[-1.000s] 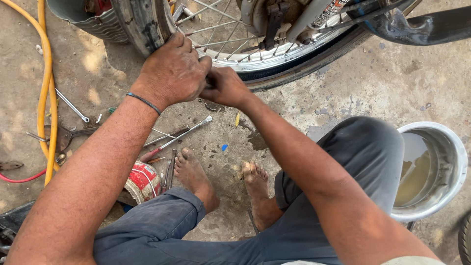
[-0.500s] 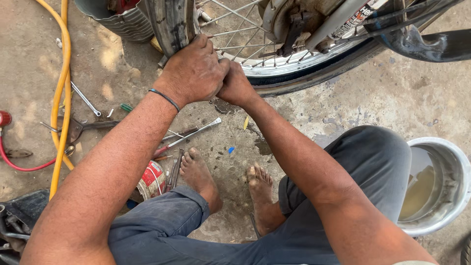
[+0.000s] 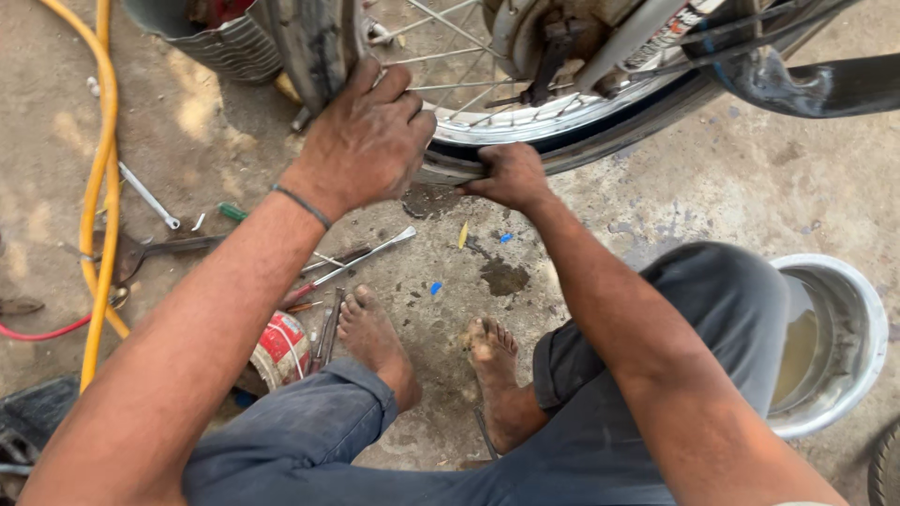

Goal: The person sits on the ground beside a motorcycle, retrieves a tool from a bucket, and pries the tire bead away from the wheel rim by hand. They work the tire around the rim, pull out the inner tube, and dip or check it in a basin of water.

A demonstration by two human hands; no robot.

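Two bare hands are applied to the motorcycle wheel at the top of the head view. Left hand: fingers curled over and pressed around the tyre and rim at the lower left of the wheel, knuckles uppermost, a thin dark band at the wrist. Right hand: just beside the left, fingers wrapped under the rim edge and closed on it; the fingertips are hidden behind the rim, so the depth of the hold cannot be confirmed. Wheel position: raised at the upper edge of the view, chrome spokes and hub visible above both hands, a black curved exhaust pipe crossing at upper right. Directly below the hands, the concrete floor carries a dark oil stain and small blue and yellow scraps. Both bare feet rest flat on the floor between the knees. Left of the feet lie a long spanner, a green-handled screwdriver, pliers and a red-and-white can. A yellow hose runs down the left side, well apart from the wheel. A metal basin holding murky liquid sits at the right, beside the right knee.
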